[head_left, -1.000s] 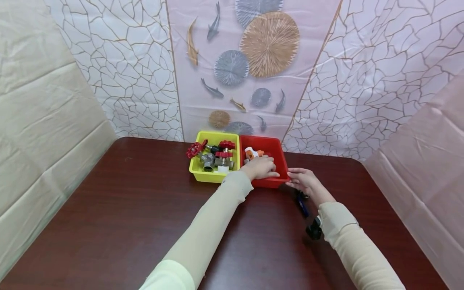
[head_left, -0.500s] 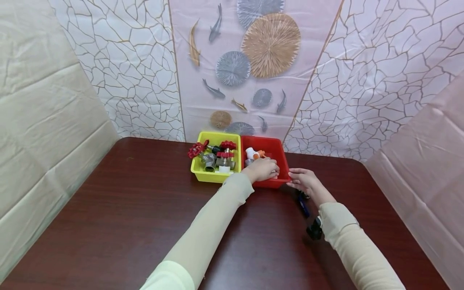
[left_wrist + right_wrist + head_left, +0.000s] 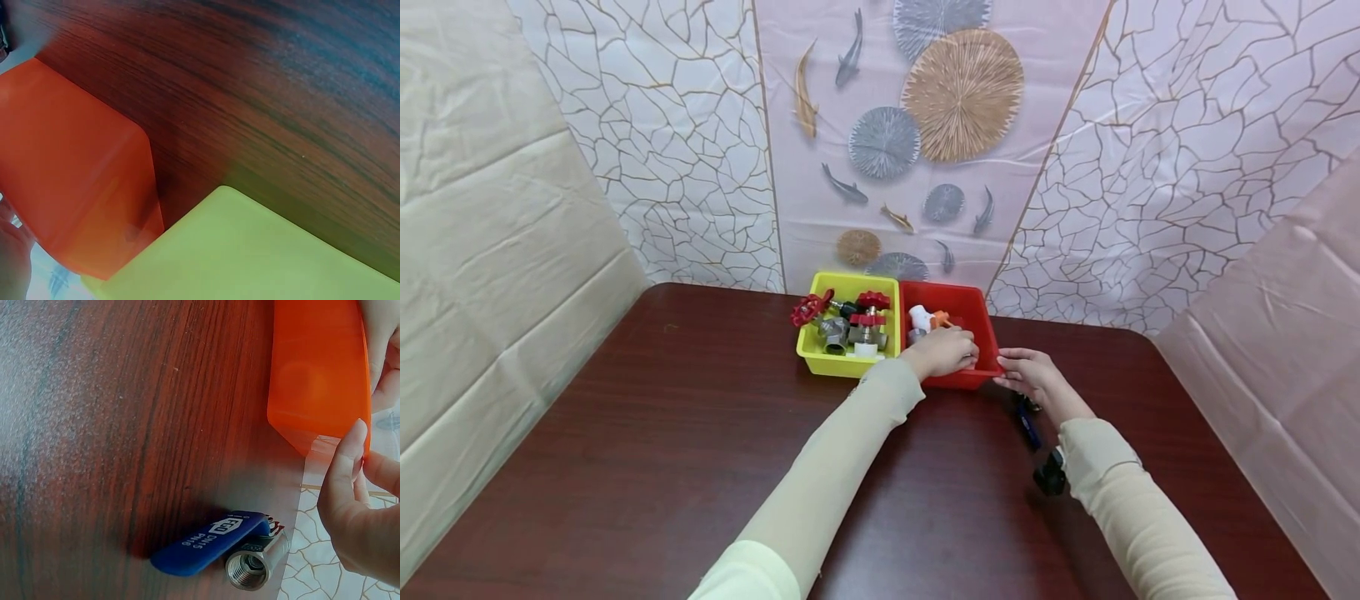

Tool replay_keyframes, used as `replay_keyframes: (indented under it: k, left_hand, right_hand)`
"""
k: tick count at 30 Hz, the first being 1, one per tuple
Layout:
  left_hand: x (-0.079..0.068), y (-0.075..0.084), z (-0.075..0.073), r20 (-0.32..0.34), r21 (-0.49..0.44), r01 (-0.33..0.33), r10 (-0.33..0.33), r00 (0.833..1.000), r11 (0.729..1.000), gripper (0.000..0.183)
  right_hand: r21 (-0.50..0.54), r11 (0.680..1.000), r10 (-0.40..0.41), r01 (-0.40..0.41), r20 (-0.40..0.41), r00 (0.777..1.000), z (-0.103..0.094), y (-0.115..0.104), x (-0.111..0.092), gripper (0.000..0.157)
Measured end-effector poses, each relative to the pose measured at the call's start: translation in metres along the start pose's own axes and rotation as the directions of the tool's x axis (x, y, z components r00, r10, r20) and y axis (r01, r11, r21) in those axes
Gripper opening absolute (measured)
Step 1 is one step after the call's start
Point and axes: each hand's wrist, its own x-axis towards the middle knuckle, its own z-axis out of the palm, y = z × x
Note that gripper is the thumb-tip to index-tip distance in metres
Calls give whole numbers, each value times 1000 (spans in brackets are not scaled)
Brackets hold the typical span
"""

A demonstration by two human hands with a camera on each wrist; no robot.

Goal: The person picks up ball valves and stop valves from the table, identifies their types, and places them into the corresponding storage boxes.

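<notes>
My left hand (image 3: 943,350) reaches down into the red bin (image 3: 958,380), its fingers curled low inside near the front wall. The bin wall and the back of the hand hide the fingertips, so I cannot tell what they grip. Beside that hand lie a white plastic fitting (image 3: 919,317) and an orange-handled piece (image 3: 940,319). At the bin's front right corner my right hand (image 3: 1033,375) pinches the rim between thumb and fingers. Below the right hand, a ball valve with a blue lever (image 3: 212,544) lies on the table, its threaded metal opening facing out.
Against the red bin's left side stands a yellow bin (image 3: 827,367) holding several metal valves with red handwheels (image 3: 871,319). Both bins sit at the back of the dark wooden table (image 3: 662,433), close to a patterned backdrop (image 3: 700,150). A black device (image 3: 1051,473) shows at my right wrist.
My left hand's fingers, more spread a second ago, have curled inside the red bin. The right hand keeps its pinch on the rim. The whole view has shifted slightly.
</notes>
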Motion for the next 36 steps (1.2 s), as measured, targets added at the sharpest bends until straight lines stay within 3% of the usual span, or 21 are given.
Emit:
replay_keyframes:
  k: [13, 20, 36]
  left_hand:
    - [-13, 2, -8, 1, -15, 8, -8, 1000, 1000, 33]
    - [-28, 0, -6, 30, -32, 71, -71, 997, 997, 33]
    - [-46, -1, -13, -37, 135, 30, -25, 999, 990, 33]
  right_hand:
    - [-33, 999, 9, -10, -36, 999, 0, -3, 2, 49]
    - [-49, 998, 24, -27, -55, 998, 2, -3, 4, 47]
    - [-72, 997, -8, 2, -83, 997, 4, 0, -1, 48]
